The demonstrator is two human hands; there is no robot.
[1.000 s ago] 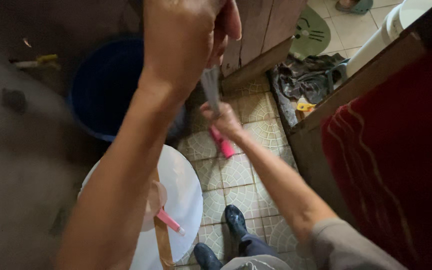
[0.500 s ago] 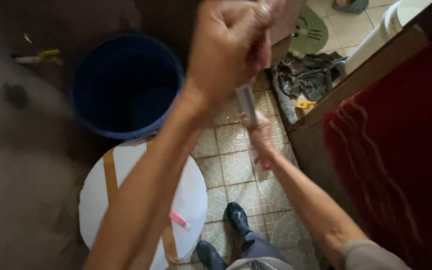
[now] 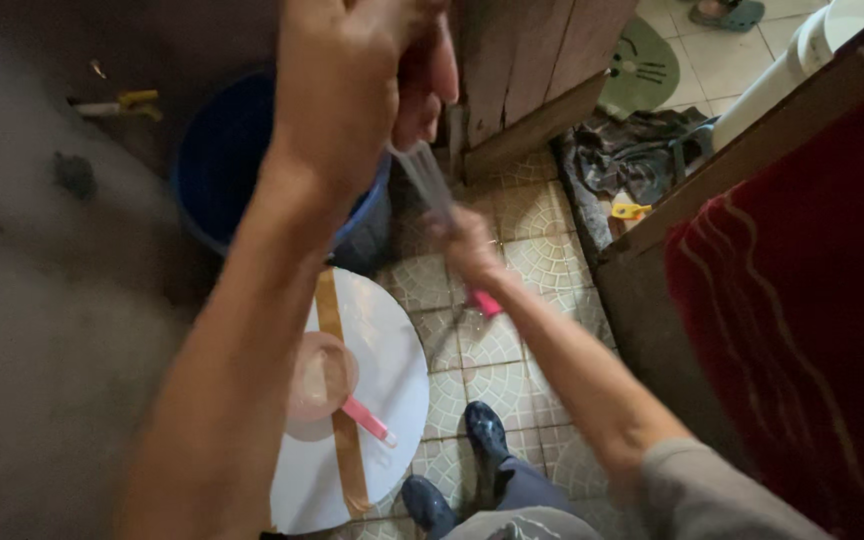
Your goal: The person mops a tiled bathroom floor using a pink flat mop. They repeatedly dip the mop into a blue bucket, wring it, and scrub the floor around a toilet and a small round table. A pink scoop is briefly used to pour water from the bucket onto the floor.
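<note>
My left hand [image 3: 352, 90] is raised close to the camera and closed around the upper end of a thin, pale, translucent long piece [image 3: 428, 180]. That piece runs down to my right hand [image 3: 467, 245], which grips its lower part. A pink handle end [image 3: 485, 303] sticks out below my right fist, above the patterned floor tiles [image 3: 542, 265]. What the long piece is exactly cannot be told because of blur.
A blue bucket [image 3: 212, 170] stands behind my left arm by a wall tap [image 3: 122, 103]. A white round lid [image 3: 392, 370] with a brown tape strip carries a translucent scoop [image 3: 320, 380] with a pink handle. Black boots [image 3: 487, 440], wooden door [image 3: 522, 60], dark cloth heap [image 3: 632, 160], red fabric [image 3: 802, 300] at right.
My left hand has swung back to the left and covers part of the bucket again. My right hand stays low on the long piece; the pink end shows again. The view has shifted.
</note>
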